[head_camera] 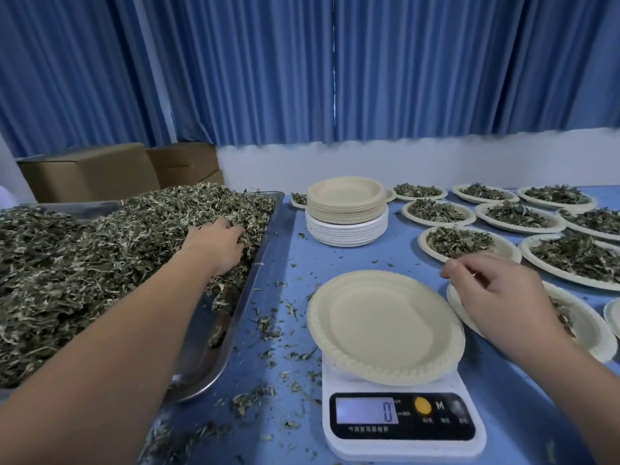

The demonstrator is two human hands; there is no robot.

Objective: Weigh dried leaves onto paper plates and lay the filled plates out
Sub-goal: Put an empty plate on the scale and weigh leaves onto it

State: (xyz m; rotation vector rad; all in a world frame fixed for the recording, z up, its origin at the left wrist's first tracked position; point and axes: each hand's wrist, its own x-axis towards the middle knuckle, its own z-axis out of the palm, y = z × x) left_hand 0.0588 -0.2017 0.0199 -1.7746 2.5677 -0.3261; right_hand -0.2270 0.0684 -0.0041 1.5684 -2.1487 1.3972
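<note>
An empty beige paper plate (385, 327) sits on a white digital scale (402, 421) whose display reads 0. To the left, a metal tray (255, 270) holds a big heap of dried leaves (100, 263). My left hand (218, 241) reaches into the heap near the tray's right side, and its fingers curl into the leaves, tips buried. My right hand (496, 297) hovers with loosely curled fingers, holding nothing, over the near rim of a filled plate (583, 330) right of the scale.
A stack of unused plates (347, 209) stands behind the scale. Several filled plates (466, 243) cover the right side of the blue table (352, 260). Leaf crumbs are scattered between tray and scale. Cardboard boxes (90, 172) stand behind the tray.
</note>
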